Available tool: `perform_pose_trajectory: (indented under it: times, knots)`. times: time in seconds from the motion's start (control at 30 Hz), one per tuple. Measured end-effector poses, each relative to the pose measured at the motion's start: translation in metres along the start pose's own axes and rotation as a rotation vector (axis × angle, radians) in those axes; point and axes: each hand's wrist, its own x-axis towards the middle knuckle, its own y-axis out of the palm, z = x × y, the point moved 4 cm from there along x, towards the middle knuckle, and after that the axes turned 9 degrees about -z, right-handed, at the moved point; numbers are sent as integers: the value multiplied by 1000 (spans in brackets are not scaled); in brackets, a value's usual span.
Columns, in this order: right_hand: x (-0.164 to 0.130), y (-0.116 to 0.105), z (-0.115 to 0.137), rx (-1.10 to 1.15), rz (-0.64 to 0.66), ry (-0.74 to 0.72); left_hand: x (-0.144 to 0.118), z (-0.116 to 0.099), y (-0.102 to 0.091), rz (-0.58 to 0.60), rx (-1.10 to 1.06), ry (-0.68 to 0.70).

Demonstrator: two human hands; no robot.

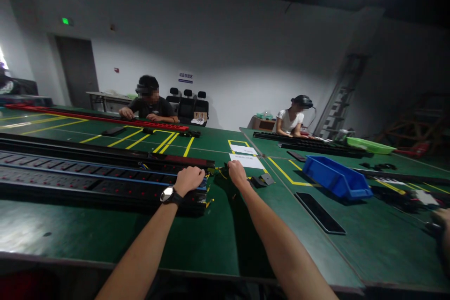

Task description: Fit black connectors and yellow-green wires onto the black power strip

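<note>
Long black rails (140, 192) with blue edge strips and rows of small red marks lie side by side, stretching left from the middle of the table. My left hand (190, 179), a watch on its wrist, is bent over their right ends with its fingers curled down. Short yellow wire ends (210, 203) stick out there. Just to the right, my right hand (237, 172) is closed beside a small dark piece and thin yellow-green wires (221, 171). Its fingertips are partly hidden, and what they pinch is unclear. A black bent bracket (262, 180) lies right of that hand.
To the right are a blue bin (333, 176) and a phone (319, 212). White paper labels (246, 161) lie ahead. Two people work across the table, at a red rail (158, 124) and black rails (316, 143). Another person's hand (443, 218) shows at the right edge.
</note>
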Motion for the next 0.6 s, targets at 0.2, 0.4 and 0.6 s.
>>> perform_pose_trajectory:
  times: [0.2,0.4,0.6]
  knots:
    - [-4,8,5,-36,56,-9,0,0,0,-4,11,-1]
    - [-9,4,25,-50,58,9,-1,-1,-2,9,6,-20]
    - [-26,0,39,62,60,-37,-1,0,-1,6,7,0]
